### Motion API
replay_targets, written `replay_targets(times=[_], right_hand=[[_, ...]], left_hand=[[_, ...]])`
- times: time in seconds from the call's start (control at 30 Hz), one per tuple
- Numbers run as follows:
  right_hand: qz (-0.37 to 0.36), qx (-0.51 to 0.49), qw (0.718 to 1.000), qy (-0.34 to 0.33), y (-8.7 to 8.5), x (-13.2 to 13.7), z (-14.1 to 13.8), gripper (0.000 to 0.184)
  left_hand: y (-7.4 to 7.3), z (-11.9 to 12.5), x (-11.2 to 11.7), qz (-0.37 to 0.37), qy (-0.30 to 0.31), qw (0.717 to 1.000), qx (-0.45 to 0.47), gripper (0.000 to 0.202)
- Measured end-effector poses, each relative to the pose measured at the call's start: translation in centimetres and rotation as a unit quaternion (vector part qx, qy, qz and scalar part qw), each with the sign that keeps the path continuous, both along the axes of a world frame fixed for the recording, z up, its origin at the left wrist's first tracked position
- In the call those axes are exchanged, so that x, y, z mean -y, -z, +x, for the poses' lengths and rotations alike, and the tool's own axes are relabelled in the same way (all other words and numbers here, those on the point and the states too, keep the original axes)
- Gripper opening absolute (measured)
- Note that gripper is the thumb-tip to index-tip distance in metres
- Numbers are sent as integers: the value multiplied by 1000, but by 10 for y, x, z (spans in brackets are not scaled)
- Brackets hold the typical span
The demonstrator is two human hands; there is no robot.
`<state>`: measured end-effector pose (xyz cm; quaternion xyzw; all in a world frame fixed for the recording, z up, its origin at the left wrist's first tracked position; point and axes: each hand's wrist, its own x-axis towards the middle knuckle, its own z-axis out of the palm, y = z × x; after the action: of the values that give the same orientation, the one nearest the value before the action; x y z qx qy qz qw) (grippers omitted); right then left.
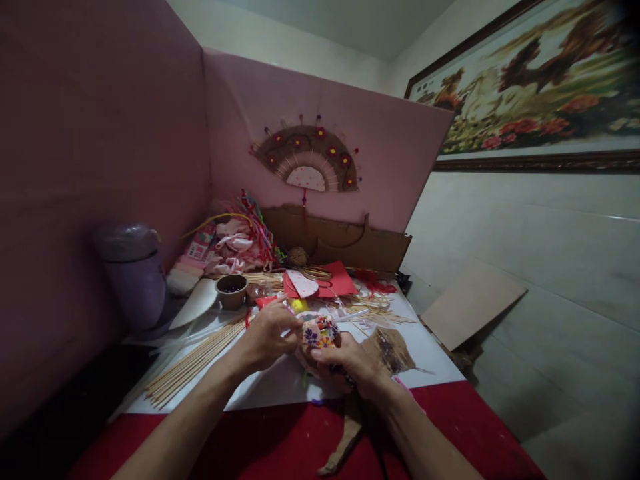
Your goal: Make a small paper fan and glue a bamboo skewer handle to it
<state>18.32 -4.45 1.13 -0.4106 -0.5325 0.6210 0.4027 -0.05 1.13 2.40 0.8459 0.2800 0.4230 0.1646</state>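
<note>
My right hand (357, 363) is wrapped round a small round flower-patterned container (320, 332), its thumb across the near side. White, purple, red and yellow flowers show on it, and some coloured bits show at its top. At its left rim, my left hand (273, 337) is closed with thumb and fingers pinched together; what sits between them is too small to tell. Just behind the container lies something yellow (300, 305). A white stick (353, 315) is beside its right edge. A piece of brown bark-like material (387, 350) lies right of my right hand.
Thin bamboo sticks (195, 360) lie at left, near a brown bowl (231, 291) of dark beads and a purple bottle (133, 277). Red paper (340, 280) and heaped pink fabric (235, 243) lie farther back. A decorated fan (315, 157) hangs on the pink panel.
</note>
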Motion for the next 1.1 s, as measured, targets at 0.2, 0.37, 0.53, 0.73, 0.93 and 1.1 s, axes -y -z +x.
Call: replay_targets(times=[0.2, 0.37, 0.53, 0.73, 0.93, 1.1], right_hand=[[-1, -4, 1000, 5, 1, 0, 7, 21], [-4, -2, 1000, 6, 6, -3, 11, 20], [3, 28, 999, 25, 2, -2, 9, 18], [52, 39, 998, 26, -5, -2, 5, 15], [58, 31, 997, 39, -3, -2, 1, 14], [59, 52, 994, 77, 7, -4, 1, 14]], left_hand=[[1, -4, -6, -156, 36, 984, 84, 22], [2, -2, -8, -249, -25, 949, 192, 24], [-1, 0, -5, -220, -27, 952, 209, 12], [-7, 1, -1, -165, 26, 978, 126, 10], [-4, 2, 3, -76, -2, 994, 82, 5], [-1, 3, 4, -2, -19, 998, 60, 11]])
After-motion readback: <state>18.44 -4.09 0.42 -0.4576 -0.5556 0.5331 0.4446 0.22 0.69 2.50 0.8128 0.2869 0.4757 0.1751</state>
